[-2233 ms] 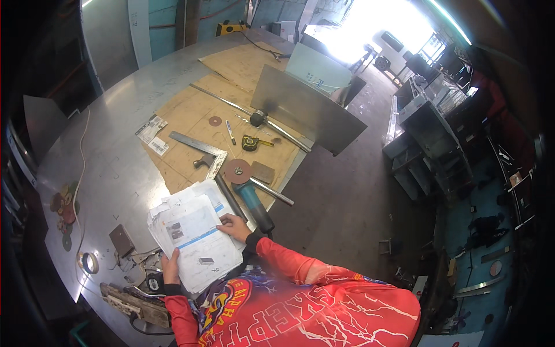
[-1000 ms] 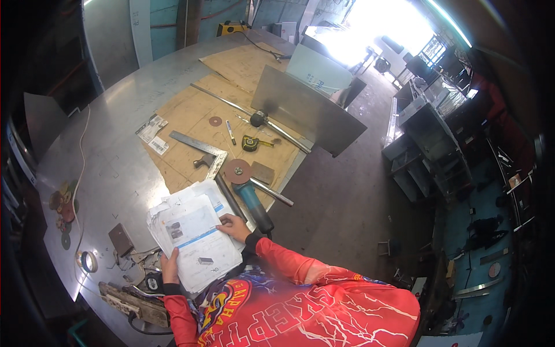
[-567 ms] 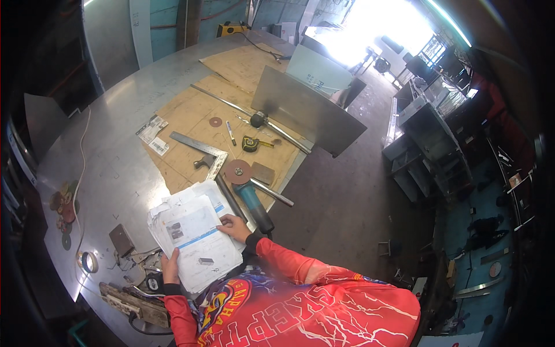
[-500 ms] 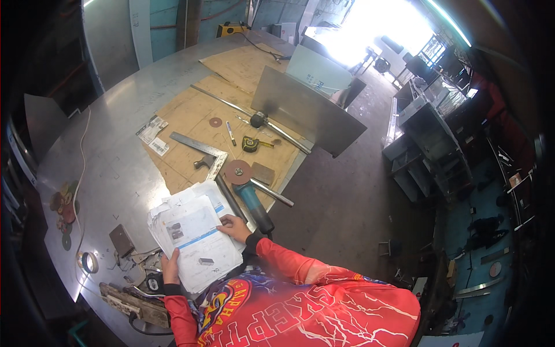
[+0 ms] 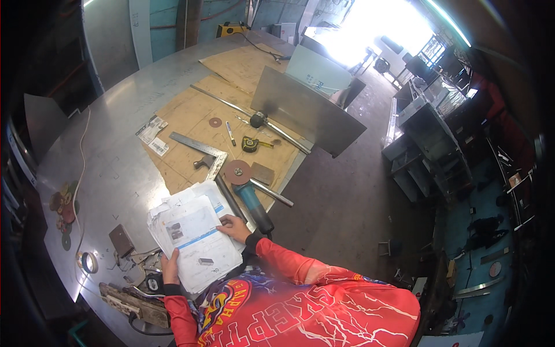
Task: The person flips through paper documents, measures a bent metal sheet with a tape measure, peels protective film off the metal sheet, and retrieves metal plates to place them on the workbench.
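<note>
We have a stack of loose papers [image 5: 184, 211] at the near edge of the workbench, in front of the person's chest. Its uppermost sheet [image 5: 202, 240] lies face up, with a blue band across it and small printed pictures. Whether the lower edge rests on the metal or on the body, we cannot tell.

The left hand [image 5: 170, 267] grips the stack's left side, thumb over the border, its other fingers mostly hidden beneath. The right hand [image 5: 234, 228] pinches the right side between thumb and curled fingers; how many sheets it has caught we cannot make out. We judge the step in hand to be holding the pages steady and looking them over. Turning a page would call for the right hand to part a single sheet while the left keeps the rest together.

Just beyond the right hand lies a teal angle grinder [image 5: 252, 206], its brown disc [image 5: 237, 171] facing up, with a steel tube [image 5: 274, 193] next to it. Near the left hand we see a black tape measure [image 5: 154, 282] and, farther left, a roll of tape [image 5: 88, 262].

Farther out, a carpenter's square [image 5: 193, 144], a hammer [image 5: 203, 161] and a yellow-and-black tape measure [image 5: 250, 143] lie on cardboard [image 5: 185, 115] spread over the metal workbench [image 5: 130, 144].
</note>
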{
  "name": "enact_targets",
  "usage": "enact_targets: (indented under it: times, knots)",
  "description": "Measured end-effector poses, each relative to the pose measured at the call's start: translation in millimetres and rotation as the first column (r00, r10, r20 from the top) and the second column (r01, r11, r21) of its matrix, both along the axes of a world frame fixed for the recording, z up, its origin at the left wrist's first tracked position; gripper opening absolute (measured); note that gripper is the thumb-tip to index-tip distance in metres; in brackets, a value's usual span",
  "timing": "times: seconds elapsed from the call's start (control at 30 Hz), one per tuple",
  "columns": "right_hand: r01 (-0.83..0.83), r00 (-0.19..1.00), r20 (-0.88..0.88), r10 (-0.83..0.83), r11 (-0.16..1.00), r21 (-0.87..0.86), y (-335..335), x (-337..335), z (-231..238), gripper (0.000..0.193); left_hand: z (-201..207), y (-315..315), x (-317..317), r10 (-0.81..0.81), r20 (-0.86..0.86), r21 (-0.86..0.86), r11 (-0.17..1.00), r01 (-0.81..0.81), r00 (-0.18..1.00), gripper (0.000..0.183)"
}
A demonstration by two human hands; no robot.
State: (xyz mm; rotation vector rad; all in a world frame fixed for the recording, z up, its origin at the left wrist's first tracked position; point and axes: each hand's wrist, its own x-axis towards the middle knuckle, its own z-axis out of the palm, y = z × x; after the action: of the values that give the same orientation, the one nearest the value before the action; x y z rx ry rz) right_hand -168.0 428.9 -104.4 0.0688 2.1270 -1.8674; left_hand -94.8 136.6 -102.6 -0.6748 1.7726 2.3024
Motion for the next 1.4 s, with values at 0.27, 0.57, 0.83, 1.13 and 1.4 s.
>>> enact_targets:
  times: [0.27, 0.57, 0.83, 1.13, 1.4]
  knots:
    - [-0.038, 0.998, -0.048, 0.037, 0.999, -0.009, 0, 0, 0, 0.037, -6, -2, 0, -0.007, -0.004, -0.028, 1.0, 0.007, 1.0, 0.044]
    - [-0.007, 0.999, -0.037, 0.006, 0.999, -0.031, -1, 0, -4, 0.037, -2, 1, 0, 0.024, -0.027, -0.041, 0.999, -0.025, 0.999, 0.041]
    - [-0.045, 0.998, -0.045, 0.045, 0.999, -0.004, 0, -1, -3, 0.038, 3, 1, 0, 0.019, 0.002, -0.011, 1.0, -0.019, 1.0, 0.045]
    - [-0.042, 0.998, -0.041, 0.041, 0.999, -0.027, 0, 0, -2, 0.037, 0, 1, -1, 0.019, -0.03, -0.007, 1.0, -0.019, 0.999, 0.042]
    - [-0.026, 0.999, -0.026, 0.027, 0.999, 0.025, 0, 1, 4, 0.037, 8, 3, 0, -0.006, -0.024, 0.015, 1.0, 0.006, 1.0, 0.041]
